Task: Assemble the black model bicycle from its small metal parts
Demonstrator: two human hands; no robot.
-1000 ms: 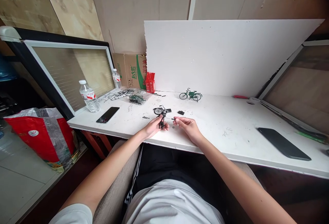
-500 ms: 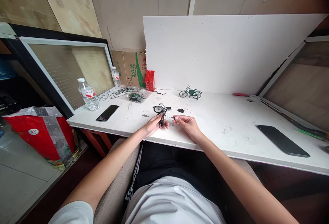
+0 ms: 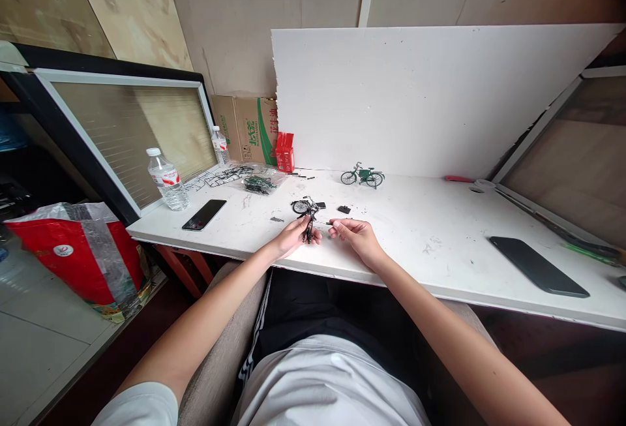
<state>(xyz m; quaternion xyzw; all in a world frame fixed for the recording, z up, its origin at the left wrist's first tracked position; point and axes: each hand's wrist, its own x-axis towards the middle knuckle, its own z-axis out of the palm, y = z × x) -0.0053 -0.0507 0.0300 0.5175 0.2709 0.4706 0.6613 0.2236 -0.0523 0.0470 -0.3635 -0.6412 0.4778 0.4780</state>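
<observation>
Aslant, black bicycle (image 3: 310, 217) (wheel (image 3: 300, 207) far-left).

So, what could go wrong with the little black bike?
The thin tool in the right hand points at the little black bike and the left hand, so a slip might poke a finger or scratch the bike.

The bike's parts look very thin, so squeezing hard could bend one.

The small black piece lies loose on the table just beyond the right hand, so a bump might knock it away.
</observation>
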